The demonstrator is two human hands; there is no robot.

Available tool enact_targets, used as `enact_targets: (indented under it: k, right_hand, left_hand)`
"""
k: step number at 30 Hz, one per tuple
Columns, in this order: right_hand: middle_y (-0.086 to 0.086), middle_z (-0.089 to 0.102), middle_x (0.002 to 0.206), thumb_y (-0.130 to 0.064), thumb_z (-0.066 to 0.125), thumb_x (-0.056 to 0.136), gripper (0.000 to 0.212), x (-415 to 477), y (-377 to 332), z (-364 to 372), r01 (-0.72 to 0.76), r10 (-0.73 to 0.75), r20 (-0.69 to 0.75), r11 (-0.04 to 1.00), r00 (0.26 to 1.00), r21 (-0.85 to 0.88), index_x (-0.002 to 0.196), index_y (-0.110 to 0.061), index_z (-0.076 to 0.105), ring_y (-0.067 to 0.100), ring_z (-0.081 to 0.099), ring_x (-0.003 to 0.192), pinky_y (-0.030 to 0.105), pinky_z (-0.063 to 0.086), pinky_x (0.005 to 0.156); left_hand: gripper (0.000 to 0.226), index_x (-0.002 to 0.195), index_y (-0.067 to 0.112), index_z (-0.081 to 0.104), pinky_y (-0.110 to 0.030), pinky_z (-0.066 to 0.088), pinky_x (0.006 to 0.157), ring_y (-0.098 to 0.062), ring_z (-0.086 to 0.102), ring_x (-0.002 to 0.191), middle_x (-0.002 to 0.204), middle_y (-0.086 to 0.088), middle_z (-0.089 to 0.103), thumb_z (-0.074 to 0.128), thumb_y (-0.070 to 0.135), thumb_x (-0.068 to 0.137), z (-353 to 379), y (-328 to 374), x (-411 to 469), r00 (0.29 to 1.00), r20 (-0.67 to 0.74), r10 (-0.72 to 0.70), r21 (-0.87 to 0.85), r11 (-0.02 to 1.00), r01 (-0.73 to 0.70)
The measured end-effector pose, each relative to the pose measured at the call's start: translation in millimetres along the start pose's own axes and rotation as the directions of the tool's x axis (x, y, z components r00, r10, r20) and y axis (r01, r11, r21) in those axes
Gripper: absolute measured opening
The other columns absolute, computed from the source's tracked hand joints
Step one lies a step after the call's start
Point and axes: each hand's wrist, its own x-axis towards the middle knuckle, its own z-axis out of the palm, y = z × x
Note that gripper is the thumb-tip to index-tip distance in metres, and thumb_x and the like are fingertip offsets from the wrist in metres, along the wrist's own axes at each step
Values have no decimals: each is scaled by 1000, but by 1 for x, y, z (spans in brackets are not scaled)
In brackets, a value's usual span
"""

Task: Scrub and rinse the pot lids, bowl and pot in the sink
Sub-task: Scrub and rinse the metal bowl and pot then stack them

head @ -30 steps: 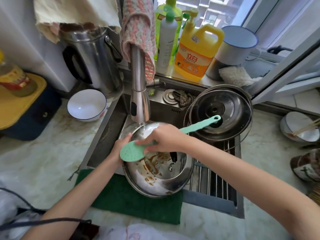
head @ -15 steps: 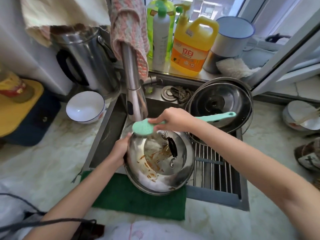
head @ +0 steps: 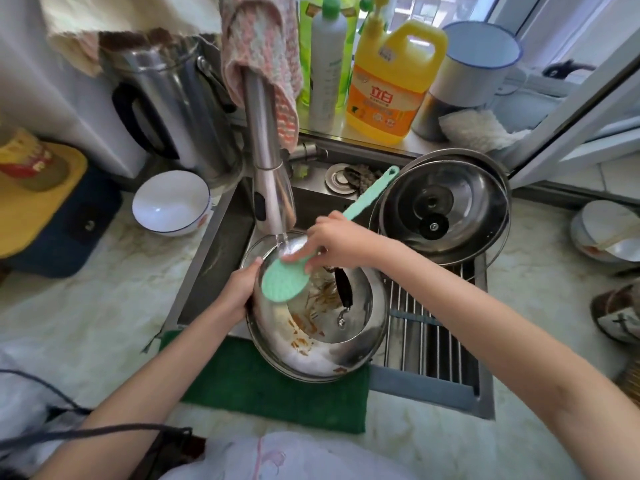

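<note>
At frame centre, the left hand [head: 239,292] grips the soiled pot lid's [head: 322,327] rim; the right hand [head: 337,242] clasps the green scrub brush [head: 285,280] on it.

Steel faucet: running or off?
Running: a stream of water falls from the steel faucet onto the round steel pot lid below it.

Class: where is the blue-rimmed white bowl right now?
Head view, left side: the white bowl sits on the countertop beside the sink, in front of the steel kettle.
</note>
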Motion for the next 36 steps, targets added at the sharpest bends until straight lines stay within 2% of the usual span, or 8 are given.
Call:
enact_targets:
  k: [2,6,11,15,19,23,31,36]
  right_hand:
    - [-15,39,69,-43,59,90,42,3,1,-3,-58,52,-97,996,994,-68,130,-47,52,14,41,85,31,20,71]
    - [-21,35,71,-37,60,90,37,-6,-42,8,138,-138,2,988,990,-74,126,-42,58,8,32,86,26,16,73]
    - [-12,44,71,-38,54,94,39,-9,-8,2,-266,255,-239,964,937,-14,133,-42,51,21,50,94,29,22,73]
    - [-13,51,76,-37,58,92,36,-18,-45,19,-36,37,-85,999,996,17,127,-45,55,15,44,82,33,34,81]
    - [-1,65,100,-50,50,92,50,-21,-19,16,-456,424,-349,890,835,-11,140,-38,43,23,61,96,32,38,70]
    - [-1,65,117,-69,66,68,91,-48,-19,21,-550,629,-171,759,759,349,142,-25,36,18,62,101,30,49,71]
    - [-3,62,122,-23,63,85,55,-64,-27,43,-546,703,-71,607,707,578,136,-30,44,13,62,91,28,51,73]
    - [-6,63,68,-19,58,89,15,-55,-35,45,-441,772,-61,424,632,791,88,-27,70,3,46,44,24,36,47]
  left_hand:
    - [32,98,4,66,-25,48,61,-15,63,71,93,-14,67,45,29,100,-2,-3,4,999,10,31,6,1000,-31]
    - [35,88,5,63,-25,47,53,-19,60,65,78,-11,63,43,31,100,-1,1,2,999,-33,18,59,998,-16]
    - [33,100,7,65,-28,46,61,-17,62,76,82,-6,67,43,32,100,-2,-2,6,1000,6,19,54,998,-20]
    - [36,82,7,58,-28,43,54,-17,58,63,78,-10,59,40,33,101,0,4,6,999,-43,17,126,992,-11]
    - [35,94,8,66,-28,49,65,-21,64,78,89,-11,67,45,36,99,6,9,9,999,32,-8,58,998,6]
    - [37,99,7,67,-27,48,70,-24,63,85,88,-9,68,46,38,98,11,15,15,998,65,-18,77,997,12]
    - [36,100,11,65,-29,49,79,-21,64,91,92,-6,70,41,38,100,21,28,19,993,118,22,122,992,-37]
    - [35,99,6,60,-26,49,73,-16,61,80,83,-6,66,34,29,103,-1,26,8,978,181,99,-32,995,-95]
